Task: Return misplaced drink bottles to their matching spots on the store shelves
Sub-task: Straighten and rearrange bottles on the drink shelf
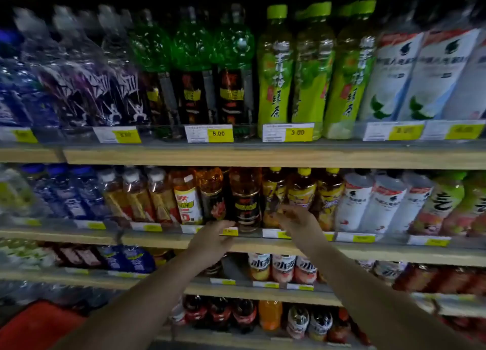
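Red object [39, 326], lower left: blurred and cut off by the frame edge; kind unclear.
Forearms: both bare, rising from the bottom edge towards the middle shelf [157, 240]; elbows out of frame.
Left hand [213, 240]: palm down, fingers nearly straight and together, tips at a price tag [229, 231] on the shelf lip. Holds nothing.
Right hand [298, 222]: motion-blurred, fingers loosely bent and spread, raised before the yellow-cap bottles [302, 189]. No grasp visible; contact with them cannot be told.
Dark-label bottle [244, 194]: amber, upright on the middle shelf, between the two hands; cap hidden behind the top shelf [263, 156].
Green bottles [231, 60]: on the top shelf, with similar dark labels; caps lost in darkness.
Outer rows: smeared, labels unreadable.
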A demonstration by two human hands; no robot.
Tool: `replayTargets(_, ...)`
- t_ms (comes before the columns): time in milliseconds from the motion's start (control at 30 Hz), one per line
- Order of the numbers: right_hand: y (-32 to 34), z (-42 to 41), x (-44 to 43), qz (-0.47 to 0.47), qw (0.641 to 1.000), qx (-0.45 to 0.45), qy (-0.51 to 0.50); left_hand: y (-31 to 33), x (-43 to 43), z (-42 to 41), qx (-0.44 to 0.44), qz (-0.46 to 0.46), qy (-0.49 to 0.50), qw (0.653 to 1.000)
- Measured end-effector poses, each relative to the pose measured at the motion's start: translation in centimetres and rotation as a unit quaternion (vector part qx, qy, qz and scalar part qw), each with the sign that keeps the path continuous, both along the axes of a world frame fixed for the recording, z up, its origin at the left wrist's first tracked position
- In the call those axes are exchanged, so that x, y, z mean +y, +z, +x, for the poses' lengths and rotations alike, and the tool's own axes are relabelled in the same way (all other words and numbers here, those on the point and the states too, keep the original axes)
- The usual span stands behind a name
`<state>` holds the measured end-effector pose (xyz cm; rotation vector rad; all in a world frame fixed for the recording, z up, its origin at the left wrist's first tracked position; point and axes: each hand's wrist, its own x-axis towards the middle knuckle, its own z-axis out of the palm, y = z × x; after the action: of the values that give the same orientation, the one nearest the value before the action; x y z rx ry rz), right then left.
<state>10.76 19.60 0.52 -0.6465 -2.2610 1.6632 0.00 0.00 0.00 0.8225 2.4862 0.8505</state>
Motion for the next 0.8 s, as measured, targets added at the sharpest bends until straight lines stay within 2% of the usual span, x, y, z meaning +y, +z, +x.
replayTargets(133, -1.5, -4.7, -3.6, 0.077, 0.993, 0.045, -0.082, -3.2, -0.6, -4.1, 0.097, -0.128, -0.066, 0.985)
replayTargets(233, -2.5, -7.1, -5.5, 0.138, 0.978, 0.082, -0.134, -6.3, -1.0, -5.4, 0.164, -0.238, -0.094, 0.953)
replayTargets(300, -2.8, -8.4, -6.3, 0.157, 0.969, 0.112, -0.157, -8.1, -1.5, -5.8, 0.206, -0.274, -0.119, 0.932)
replayTargets(467, -2.9, -11.0, -7.3, 0.214, 0.938, 0.160, -0.219, -9.1, -1.8, -6.4, 0.227, -0.182, -0.086, 0.953)
replayTargets(633, -3.6, -13.6, -8.6, 0.225, 0.920, 0.136, -0.291, -9.3, -1.7, -6.4, 0.219, -0.168, -0.062, 0.959)
replayTargets(800, -3.0, -16.1, -8.3, 0.233, 0.891, 0.079, -0.382, -9.4, -2.2, -6.8, 0.206, -0.183, -0.086, 0.957)
